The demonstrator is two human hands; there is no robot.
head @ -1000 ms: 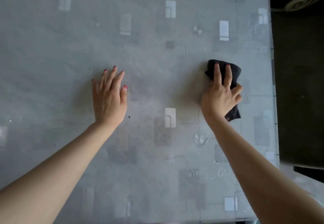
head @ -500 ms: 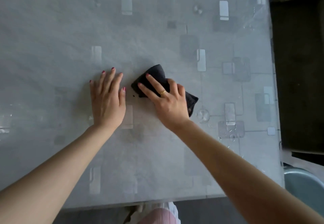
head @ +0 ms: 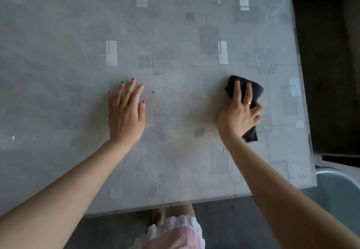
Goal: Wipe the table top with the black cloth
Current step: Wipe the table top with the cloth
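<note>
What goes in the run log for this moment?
phase: wiping | right hand: pressing black cloth on table top | left hand: flat, bracing

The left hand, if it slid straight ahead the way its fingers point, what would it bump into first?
Nothing, as far as the picture shows. The left hand lies flat on the table, fingers pointing to the far side, and only bare table lies ahead. The small dark speck sits off to its right.

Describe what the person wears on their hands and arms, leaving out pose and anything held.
Both forearms are bare, with no sleeves. The left hand has red-painted nails. The right hand wears a gold ring on one finger, and its visible nails are red too.
</note>
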